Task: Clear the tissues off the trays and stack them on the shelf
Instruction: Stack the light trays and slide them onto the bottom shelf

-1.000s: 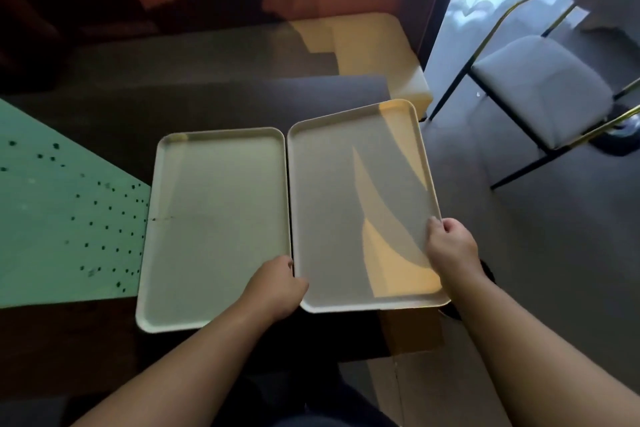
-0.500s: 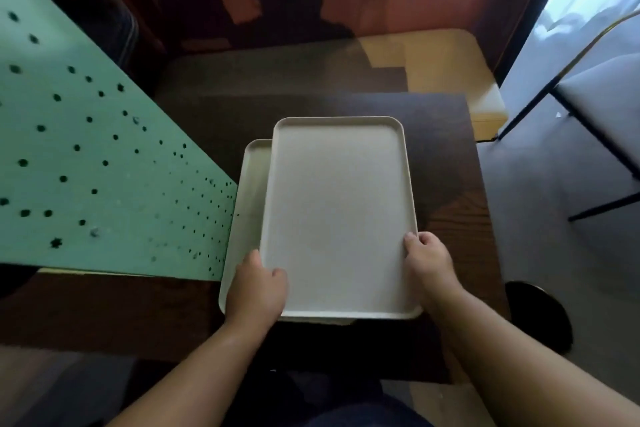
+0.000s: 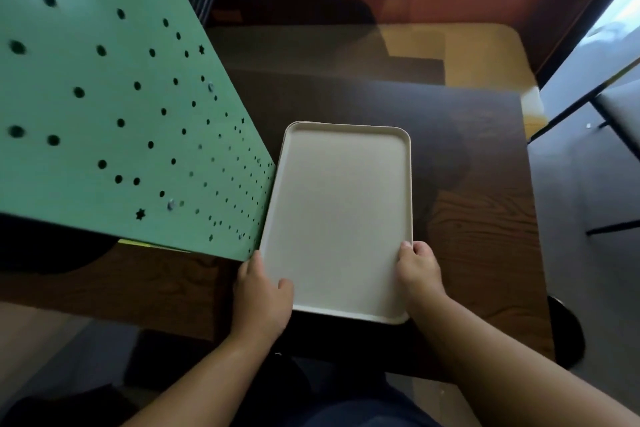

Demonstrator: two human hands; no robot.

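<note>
- Left hand (image 3: 261,291) grips the near-left edge of the top tray (image 3: 337,218), thumb lying over the rim onto the inner face, fingers tucked under and out of sight.
- Right hand (image 3: 417,269) is closed on the near-right edge of the same tray, thumb on the rim, fingers below.
- Tissues: none visible on the top tray, and I see none on the table (image 3: 485,184) either. I judge the clearing part done, as far as this view shows.
- Stacking: a second tray (image 3: 286,135) sits beneath the top one; only a thin sliver of its rim shows at the far-left corner, so the pair is nearly square. I judge tray-on-tray stacking complete or all but complete.
- Remaining: the stack rests on the dark wood table, near edge overhanging toward me. Delivery to the shelf is not yet done. I cannot identify a shelf with certainty in this view.
- Position: the stack's left edge lies just beside the lower corner of the green perforated panel (image 3: 104,97); whether they touch I cannot tell.
- Condition of the tray: pale cream, rectangular, rounded corners, low raised rim, matte inner face, with no stains, cracks or residue that I can make out.
- Handling judgement: rigid and light; with both hands at the near end, the far end may dip on lifting.
</note>
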